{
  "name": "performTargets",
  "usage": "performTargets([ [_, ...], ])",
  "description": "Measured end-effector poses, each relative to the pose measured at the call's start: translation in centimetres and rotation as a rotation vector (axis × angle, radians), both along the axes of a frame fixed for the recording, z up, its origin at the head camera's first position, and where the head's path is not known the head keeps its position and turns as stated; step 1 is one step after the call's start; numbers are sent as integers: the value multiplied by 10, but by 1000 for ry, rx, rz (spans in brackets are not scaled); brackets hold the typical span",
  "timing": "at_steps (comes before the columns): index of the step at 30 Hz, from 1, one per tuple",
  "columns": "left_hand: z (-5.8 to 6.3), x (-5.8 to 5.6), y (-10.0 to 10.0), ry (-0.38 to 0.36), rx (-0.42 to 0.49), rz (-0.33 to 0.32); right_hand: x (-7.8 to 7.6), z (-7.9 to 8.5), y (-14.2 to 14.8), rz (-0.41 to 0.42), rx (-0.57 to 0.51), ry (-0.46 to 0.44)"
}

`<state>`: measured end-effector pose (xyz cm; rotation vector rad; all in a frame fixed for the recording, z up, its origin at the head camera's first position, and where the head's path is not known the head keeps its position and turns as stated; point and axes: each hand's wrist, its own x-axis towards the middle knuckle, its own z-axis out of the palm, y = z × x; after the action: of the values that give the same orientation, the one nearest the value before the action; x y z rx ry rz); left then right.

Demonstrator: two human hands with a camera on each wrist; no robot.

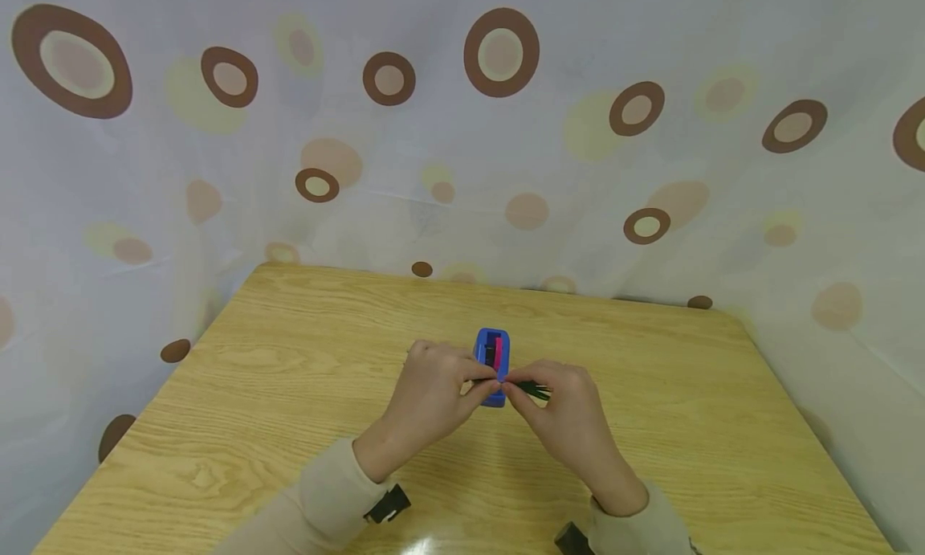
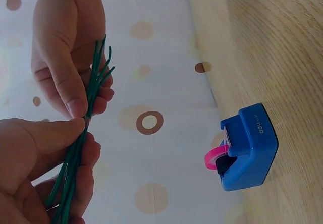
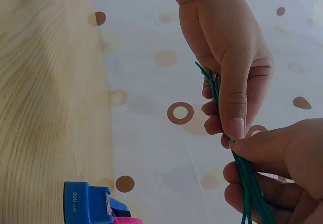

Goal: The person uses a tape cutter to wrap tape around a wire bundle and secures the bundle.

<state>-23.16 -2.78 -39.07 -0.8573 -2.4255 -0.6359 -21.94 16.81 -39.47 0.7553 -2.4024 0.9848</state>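
Note:
A bundle of thin green strands (image 2: 70, 176) runs between both hands, its loose ends fanning out on either side. My left hand (image 1: 432, 390) pinches it between thumb and fingers. Right beside that, my right hand (image 1: 567, 410) pinches the same bundle, so the two thumb tips nearly meet. In the right wrist view the strands (image 3: 250, 188) pass under the thumbs and along the curled fingers. The short stretch between the thumb tips is mostly covered. Just beyond the hands, a blue tape dispenser (image 2: 257, 148) with a pink ring (image 2: 211, 158) in it stands on the table.
The wooden table (image 1: 325, 322) reaches back to a pale curtain (image 1: 433, 137) printed with brown and beige ovals, which also hangs along both sides. Dark straps (image 1: 388, 503) sit at the cuffs of the light sleeves (image 1: 336, 487).

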Motion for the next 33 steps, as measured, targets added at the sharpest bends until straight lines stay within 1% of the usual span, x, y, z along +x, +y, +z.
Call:
performTargets([
  [4,1,1,1,-22,22,-2,0,-1,0,5,-35,8],
  [11,4,2,1,-70,51,-15,-1,-2,1,16,-37,98],
  [14,4,1,1,-85,46,-18,-2,-4,1,22,-39,132],
  [18,6,1,1,-105,16,-14,-2,-5,2,19,-41,168],
  [22,8,1,-1,-133,2,-40,-1,-6,2,8,-31,189],
  [25,9,0,-2,-183,12,-83,0,-7,1,-5,-18,201],
  [28,10,-1,-2,-270,18,-120,1,-8,1,-18,-14,208],
  [31,11,-2,-3,-351,20,-137,1,-9,0,-13,-25,211],
  [33,11,-2,-3,-373,21,-141,1,-9,0,-6,-33,212],
])
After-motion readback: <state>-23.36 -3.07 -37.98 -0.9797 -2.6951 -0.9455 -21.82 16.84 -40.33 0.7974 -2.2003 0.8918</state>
